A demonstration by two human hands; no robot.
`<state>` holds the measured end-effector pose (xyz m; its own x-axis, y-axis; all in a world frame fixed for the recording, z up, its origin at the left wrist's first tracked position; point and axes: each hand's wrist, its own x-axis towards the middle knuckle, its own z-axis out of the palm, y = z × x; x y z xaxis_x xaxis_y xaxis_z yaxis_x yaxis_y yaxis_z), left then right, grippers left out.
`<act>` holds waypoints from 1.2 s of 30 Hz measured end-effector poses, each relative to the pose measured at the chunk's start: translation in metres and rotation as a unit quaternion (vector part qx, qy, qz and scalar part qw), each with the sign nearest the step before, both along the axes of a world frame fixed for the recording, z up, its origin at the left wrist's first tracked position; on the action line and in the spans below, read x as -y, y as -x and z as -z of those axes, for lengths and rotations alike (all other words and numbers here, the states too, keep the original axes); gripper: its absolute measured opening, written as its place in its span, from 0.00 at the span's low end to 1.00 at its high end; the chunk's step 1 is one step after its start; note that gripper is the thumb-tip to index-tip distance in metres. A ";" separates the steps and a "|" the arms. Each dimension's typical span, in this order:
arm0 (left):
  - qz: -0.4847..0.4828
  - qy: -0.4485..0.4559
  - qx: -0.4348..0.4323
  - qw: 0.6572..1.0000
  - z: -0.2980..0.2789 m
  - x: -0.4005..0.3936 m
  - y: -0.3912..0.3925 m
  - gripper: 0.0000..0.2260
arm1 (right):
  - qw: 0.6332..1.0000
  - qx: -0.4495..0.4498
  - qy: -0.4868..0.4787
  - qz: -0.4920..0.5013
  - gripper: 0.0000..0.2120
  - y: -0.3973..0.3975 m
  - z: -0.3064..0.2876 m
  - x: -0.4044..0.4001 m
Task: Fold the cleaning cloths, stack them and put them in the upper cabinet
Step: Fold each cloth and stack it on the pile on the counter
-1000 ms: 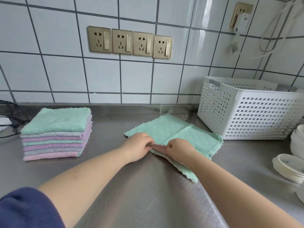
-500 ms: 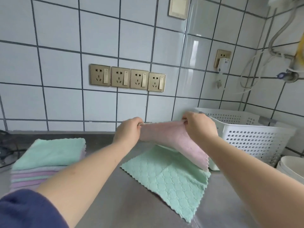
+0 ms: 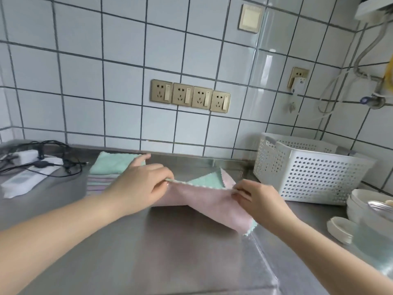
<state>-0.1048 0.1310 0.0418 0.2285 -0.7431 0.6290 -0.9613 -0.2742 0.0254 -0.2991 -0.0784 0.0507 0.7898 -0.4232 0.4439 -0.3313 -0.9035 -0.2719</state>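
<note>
while both hands pinch the cloth edge, left hand and right hand apart, uneven pull could skew the fold; stack sits behind left hand.

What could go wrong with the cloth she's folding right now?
The left hand and right hand only pinch two corners of the cloth, so a loose grip might drop an edge and leave a crooked fold. The cloth lies slanted, with its near corner by the counter seam, so the fold may come out uneven and not match the stack on the left.
</note>
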 end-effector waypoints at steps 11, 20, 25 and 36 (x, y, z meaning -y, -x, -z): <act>0.057 -0.192 -0.341 0.919 0.064 -0.068 0.036 0.07 | 0.960 -0.225 -0.162 -0.048 0.06 0.035 0.056 -0.038; 0.006 -0.143 -0.498 0.855 0.072 -0.079 0.016 0.10 | 0.960 -0.202 -0.191 -0.008 0.06 0.023 0.066 -0.029; -0.049 -0.016 -0.566 0.823 0.079 -0.066 0.002 0.14 | 0.968 -0.138 -0.209 0.034 0.03 0.007 0.083 -0.012; -0.142 -0.022 -0.431 0.891 0.096 -0.031 -0.029 0.16 | 0.977 -0.131 -0.152 0.076 0.11 -0.028 0.093 0.008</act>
